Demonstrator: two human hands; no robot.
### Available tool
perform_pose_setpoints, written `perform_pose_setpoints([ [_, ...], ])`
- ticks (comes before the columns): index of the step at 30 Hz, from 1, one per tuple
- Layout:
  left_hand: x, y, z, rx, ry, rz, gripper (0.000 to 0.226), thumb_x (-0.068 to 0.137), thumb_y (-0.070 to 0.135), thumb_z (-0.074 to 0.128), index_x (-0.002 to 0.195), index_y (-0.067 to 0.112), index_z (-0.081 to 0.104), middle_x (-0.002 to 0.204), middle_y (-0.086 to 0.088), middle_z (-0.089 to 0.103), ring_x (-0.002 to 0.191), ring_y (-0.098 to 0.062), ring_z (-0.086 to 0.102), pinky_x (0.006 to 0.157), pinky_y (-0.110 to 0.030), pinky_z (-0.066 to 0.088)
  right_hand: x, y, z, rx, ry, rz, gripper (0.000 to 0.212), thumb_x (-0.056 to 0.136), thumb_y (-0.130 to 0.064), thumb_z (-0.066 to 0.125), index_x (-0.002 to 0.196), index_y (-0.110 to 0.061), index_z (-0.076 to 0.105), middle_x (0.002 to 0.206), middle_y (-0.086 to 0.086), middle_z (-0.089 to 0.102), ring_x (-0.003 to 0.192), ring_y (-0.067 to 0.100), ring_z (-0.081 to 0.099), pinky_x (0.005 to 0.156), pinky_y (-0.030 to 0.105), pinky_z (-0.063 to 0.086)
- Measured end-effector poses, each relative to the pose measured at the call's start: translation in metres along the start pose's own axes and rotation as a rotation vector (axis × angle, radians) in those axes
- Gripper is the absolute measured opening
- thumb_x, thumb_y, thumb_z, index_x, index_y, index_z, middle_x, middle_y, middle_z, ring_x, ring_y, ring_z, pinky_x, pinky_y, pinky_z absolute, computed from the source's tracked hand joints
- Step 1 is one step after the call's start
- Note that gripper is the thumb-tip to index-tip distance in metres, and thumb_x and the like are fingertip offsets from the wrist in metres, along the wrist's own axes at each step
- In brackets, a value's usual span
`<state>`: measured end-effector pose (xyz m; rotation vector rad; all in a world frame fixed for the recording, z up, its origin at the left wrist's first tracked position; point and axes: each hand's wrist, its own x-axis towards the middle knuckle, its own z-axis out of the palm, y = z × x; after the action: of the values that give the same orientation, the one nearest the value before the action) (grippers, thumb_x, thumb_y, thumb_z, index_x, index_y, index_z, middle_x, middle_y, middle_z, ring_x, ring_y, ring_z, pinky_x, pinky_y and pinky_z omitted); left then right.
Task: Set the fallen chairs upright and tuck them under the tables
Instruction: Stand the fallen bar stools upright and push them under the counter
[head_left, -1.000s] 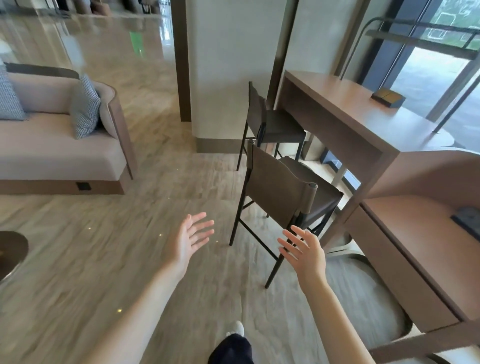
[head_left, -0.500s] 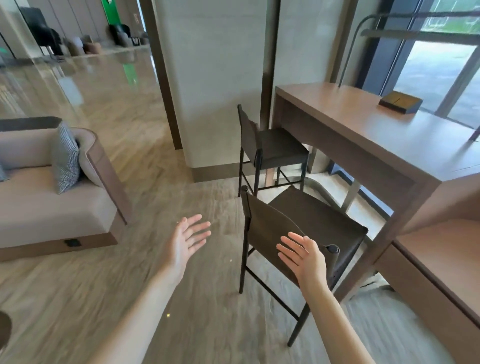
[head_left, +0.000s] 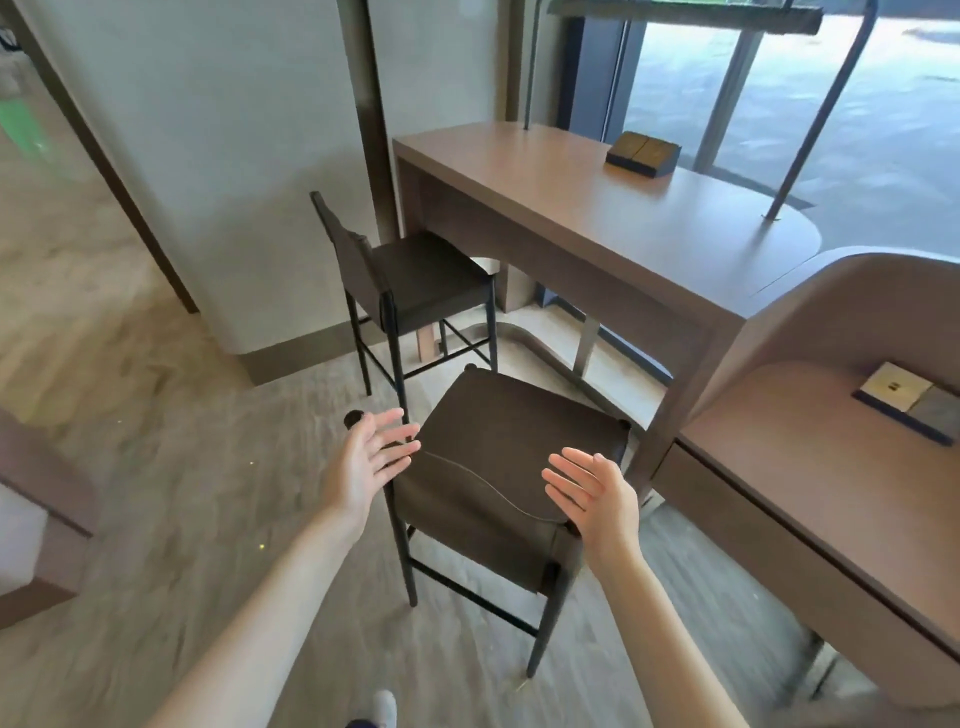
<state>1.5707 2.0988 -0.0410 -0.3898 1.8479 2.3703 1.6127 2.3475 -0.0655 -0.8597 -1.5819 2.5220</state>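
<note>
Our left hand and right hand hover with fingers spread and palms turned toward each other, holding nothing, one at each end of the near chair's backrest top. That chair stands upright on four thin dark legs, its back toward us and its seat facing the long wooden table, just short of the table's edge. It is a tall stool-like chair, dark brown with a stitched, leather-like seat and back. Both forearms reach forward from the bottom of the view. A second matching chair stands upright beyond it, its seat partly under the same table.
</note>
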Motion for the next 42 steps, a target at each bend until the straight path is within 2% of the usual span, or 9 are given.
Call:
perform_pose_setpoints([
  [9,0.083,0.005,0.082,0.26,-0.407,0.024,0.037,0.103,0.038,0.031,0.12,0.022,0.06,0.118,-0.004,0.067,0.108,-0.019,0.064,0.103,-0.041,0.045,0.032,-0.021,-0.022,0.043,0.268,-0.157,0.031,0.1,-0.02,0.043,0.107,-0.003,0.068,0.104,0.013,0.073,0.097,0.029,0.07,0.095,0.045,0.052],
  [12,0.105,0.008,0.092,0.754,-0.651,0.315,0.039,0.094,0.049,0.042,0.127,0.033,0.055,0.124,0.009,0.063,0.117,-0.006,0.055,0.105,-0.031,0.042,0.035,-0.018,-0.012,-0.421,0.2,-0.388,0.024,0.099,-0.029,0.051,0.117,-0.024,0.065,0.118,-0.01,0.067,0.117,0.01,0.058,0.104,0.037,0.044],
  [14,0.113,0.008,0.093,1.225,-0.871,0.611,0.051,0.092,0.053,0.048,0.14,0.035,0.044,0.136,0.014,0.054,0.127,-0.003,0.045,0.108,-0.027,0.038,0.037,-0.014,-0.003,-1.01,0.024,-0.502,0.04,0.094,-0.048,0.051,0.134,-0.04,0.049,0.137,-0.022,0.049,0.135,0.002,0.035,0.113,0.033,0.03],
  [16,0.118,0.004,0.093,1.444,-1.025,0.777,0.062,0.089,0.061,0.047,0.144,0.034,0.037,0.141,0.014,0.048,0.131,-0.004,0.042,0.109,-0.028,0.036,0.04,-0.011,0.009,-1.411,-0.105,-0.503,0.057,0.09,-0.061,0.047,0.142,-0.044,0.035,0.149,-0.021,0.034,0.145,0.006,0.014,0.119,0.038,0.018],
  [22,0.135,-0.019,0.061,1.664,-1.211,0.781,0.077,0.079,0.074,0.045,0.142,0.031,0.04,0.133,0.01,0.054,0.122,-0.011,0.048,0.102,-0.031,0.041,0.033,0.009,0.015,-1.629,-0.262,-0.315,0.064,0.086,-0.059,0.054,0.144,-0.04,0.036,0.148,-0.014,0.038,0.144,0.014,0.016,0.118,0.04,0.019],
  [28,0.142,-0.046,0.035,1.752,-1.32,0.731,0.055,0.082,0.059,0.051,0.13,0.032,0.048,0.112,0.006,0.06,0.107,-0.017,0.055,0.084,-0.031,0.043,0.041,0.041,0.015,-1.853,-0.285,-0.311,0.044,0.085,-0.049,0.059,0.123,-0.025,0.057,0.113,-0.003,0.064,0.111,0.021,0.053,0.086,0.033,0.045],
  [32,0.148,-0.055,0.027,1.801,-1.207,0.718,0.032,0.092,0.051,0.045,0.108,0.027,0.058,0.101,0.001,0.067,0.097,-0.023,0.062,0.069,-0.031,0.037,0.05,0.053,0.015,-2.093,-0.225,-0.3,0.038,0.093,-0.048,0.049,0.102,-0.014,0.064,0.098,0.005,0.068,0.093,0.028,0.063,0.066,0.031,0.037],
  [38,0.155,-0.054,0.03,1.819,-1.193,0.756,0.041,0.098,0.049,0.038,0.092,0.018,0.064,0.097,-0.002,0.069,0.09,-0.027,0.063,0.065,-0.028,0.031,0.058,0.052,0.012,-2.202,-0.29,-0.388,0.05,0.101,-0.043,0.035,0.078,-0.01,0.065,0.076,0.011,0.07,0.072,0.029,0.066,0.058,0.031,0.03],
  [42,0.16,-0.054,0.035,1.793,-1.225,0.74,0.04,0.099,0.047,0.038,0.096,0.016,0.065,0.099,-0.004,0.068,0.091,-0.028,0.063,0.07,-0.032,0.038,0.071,0.051,-0.006,-2.284,-0.254,-0.451,0.053,0.085,-0.052,0.035,0.041,-0.021,0.033,0.03,-0.007,0.04,0.026,0.012,0.043,0.042,0.017,0.014],
])
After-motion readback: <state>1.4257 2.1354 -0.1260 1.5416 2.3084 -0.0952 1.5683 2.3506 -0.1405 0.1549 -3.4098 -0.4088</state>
